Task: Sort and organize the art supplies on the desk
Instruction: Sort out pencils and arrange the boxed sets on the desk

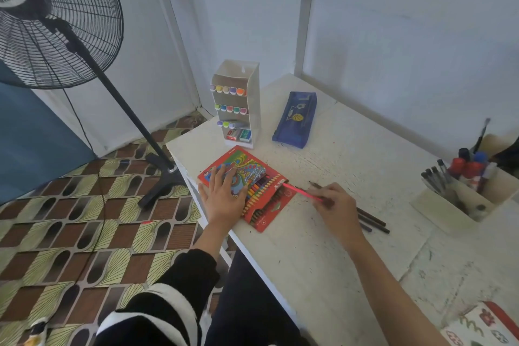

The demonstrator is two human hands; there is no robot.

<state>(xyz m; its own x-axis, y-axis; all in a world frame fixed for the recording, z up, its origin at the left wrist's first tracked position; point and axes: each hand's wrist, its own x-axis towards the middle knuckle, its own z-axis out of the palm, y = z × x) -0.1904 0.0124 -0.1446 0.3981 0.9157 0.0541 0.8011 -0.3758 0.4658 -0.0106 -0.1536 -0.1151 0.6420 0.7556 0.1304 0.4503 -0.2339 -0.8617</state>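
The pencil box [269, 205] lay open near the left edge of the desk [323, 247], with the left hand [224, 199] flat on its flap. Behind it stood the marker rack [238, 104], and the pencil case [295, 121] lay to the rack's right. Right of the box, the right hand [337, 205] held a pencil [302, 191] — tip at the box's open end — over loose pencils [373, 219] (partly hidden by the hand). The pen holder [449, 205] sat far right, and a fan [56, 22] stood on the floor [70, 233] to the left.

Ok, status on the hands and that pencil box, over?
Left hand flat on the colored pencil box. Right hand pinches pink pencil, tip at box mouth. Loose dark pencils lie by right hand, none blocking.
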